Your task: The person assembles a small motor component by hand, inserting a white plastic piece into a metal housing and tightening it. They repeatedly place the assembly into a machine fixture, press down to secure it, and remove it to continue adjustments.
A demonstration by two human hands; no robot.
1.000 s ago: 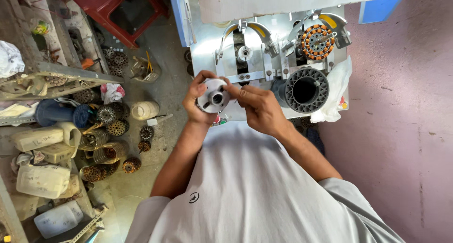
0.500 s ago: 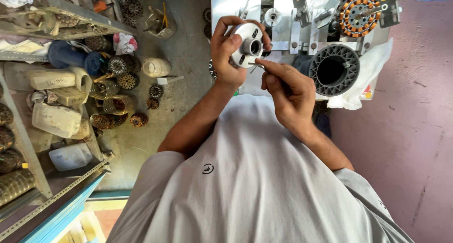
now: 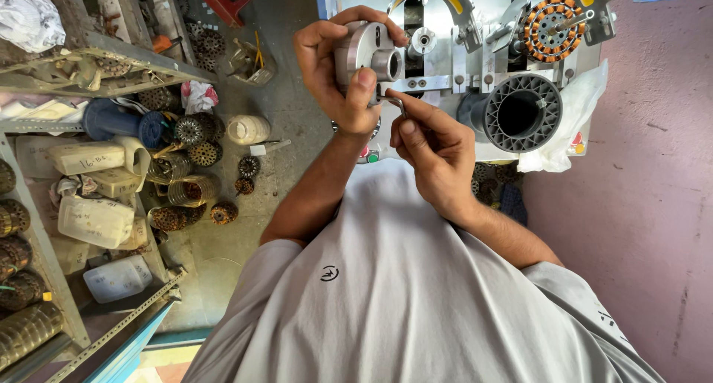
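Both hands (image 3: 386,108) busy: L grips metal disc (image 3: 364,52), R holds hex key (image 3: 397,102).

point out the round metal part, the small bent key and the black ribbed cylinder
round metal part (image 3: 364,52), head view, on its flat grey face
bent key (image 3: 396,103), head view, on its bend above the right fingertips
black ribbed cylinder (image 3: 492,123), head view, on its outer rim, left side
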